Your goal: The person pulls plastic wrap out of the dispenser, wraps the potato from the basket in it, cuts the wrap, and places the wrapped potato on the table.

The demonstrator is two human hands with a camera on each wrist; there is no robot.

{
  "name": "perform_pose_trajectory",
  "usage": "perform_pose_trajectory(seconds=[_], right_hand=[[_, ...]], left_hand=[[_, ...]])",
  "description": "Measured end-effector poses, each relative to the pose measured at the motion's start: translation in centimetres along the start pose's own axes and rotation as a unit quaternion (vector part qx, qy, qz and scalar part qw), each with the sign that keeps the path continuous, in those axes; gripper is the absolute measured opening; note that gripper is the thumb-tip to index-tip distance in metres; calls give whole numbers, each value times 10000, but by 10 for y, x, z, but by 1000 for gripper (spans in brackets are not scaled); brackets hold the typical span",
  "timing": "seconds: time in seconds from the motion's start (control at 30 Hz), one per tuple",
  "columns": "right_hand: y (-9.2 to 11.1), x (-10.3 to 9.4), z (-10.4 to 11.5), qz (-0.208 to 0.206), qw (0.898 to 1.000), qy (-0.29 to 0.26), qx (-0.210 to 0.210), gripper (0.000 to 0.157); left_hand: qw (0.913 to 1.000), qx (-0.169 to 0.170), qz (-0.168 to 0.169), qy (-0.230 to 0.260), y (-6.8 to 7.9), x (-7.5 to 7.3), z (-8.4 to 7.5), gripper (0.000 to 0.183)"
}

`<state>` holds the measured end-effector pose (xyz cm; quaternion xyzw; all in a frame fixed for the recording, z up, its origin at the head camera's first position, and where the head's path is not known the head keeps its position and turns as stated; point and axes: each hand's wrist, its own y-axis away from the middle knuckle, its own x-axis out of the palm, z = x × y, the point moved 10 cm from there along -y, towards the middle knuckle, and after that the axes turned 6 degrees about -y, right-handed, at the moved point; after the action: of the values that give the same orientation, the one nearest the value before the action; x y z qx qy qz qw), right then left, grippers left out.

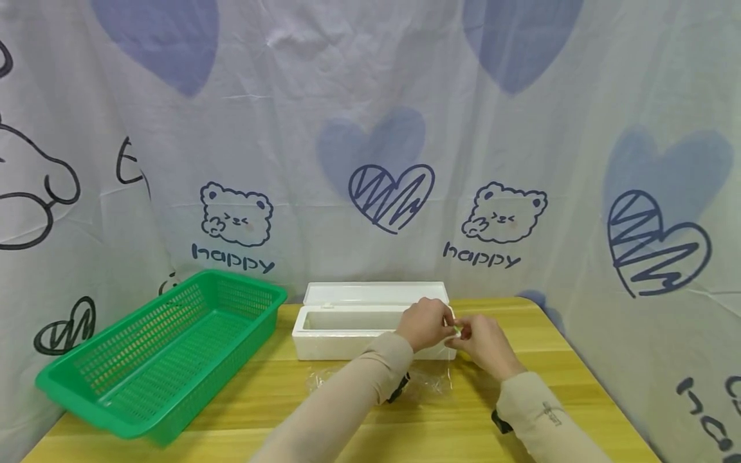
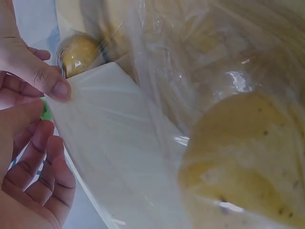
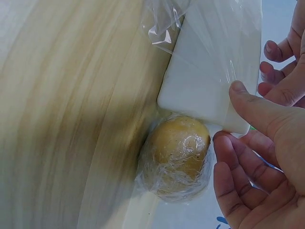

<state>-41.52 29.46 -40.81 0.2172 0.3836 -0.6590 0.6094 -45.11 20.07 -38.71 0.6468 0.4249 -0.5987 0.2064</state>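
Observation:
A long white cling film box [image 1: 347, 345] stands on the table with its lid raised. Clear cling film [image 1: 431, 379] hangs over its front onto the table. Both hands meet at the box's right end. My left hand [image 2: 28, 167] pinches a small green slider [image 2: 46, 110] at the box's top edge. With the thumb on the front face and fingers round the corner, my right hand [image 3: 271, 138] pinches the film there. A potato wrapped in film [image 3: 178, 152] lies beside that end. Another potato [image 2: 243, 167] lies under the loose film before the box.
A green plastic basket [image 1: 231, 360] stands on the left of the wooden table [image 1: 249, 418]. Behind the table hangs a white cloth [image 1: 301, 193] printed with hearts and bears, close behind the raised lid.

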Motion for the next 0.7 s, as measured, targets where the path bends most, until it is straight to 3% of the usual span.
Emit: perform_pose_trajectory(seconds=[0.23, 0.43, 0.7], right_hand=[[0, -1, 1, 12, 10000, 5, -39, 29], [-2, -2, 1, -20, 9999, 15, -115, 16], [0, -1, 3, 2, 9998, 9, -180, 21]], left_hand=[[10000, -14, -49, 69, 1, -2, 3, 7], [9999, 102, -31, 57, 0, -5, 3, 7], [9997, 210, 21, -94, 3, -9, 1, 7]])
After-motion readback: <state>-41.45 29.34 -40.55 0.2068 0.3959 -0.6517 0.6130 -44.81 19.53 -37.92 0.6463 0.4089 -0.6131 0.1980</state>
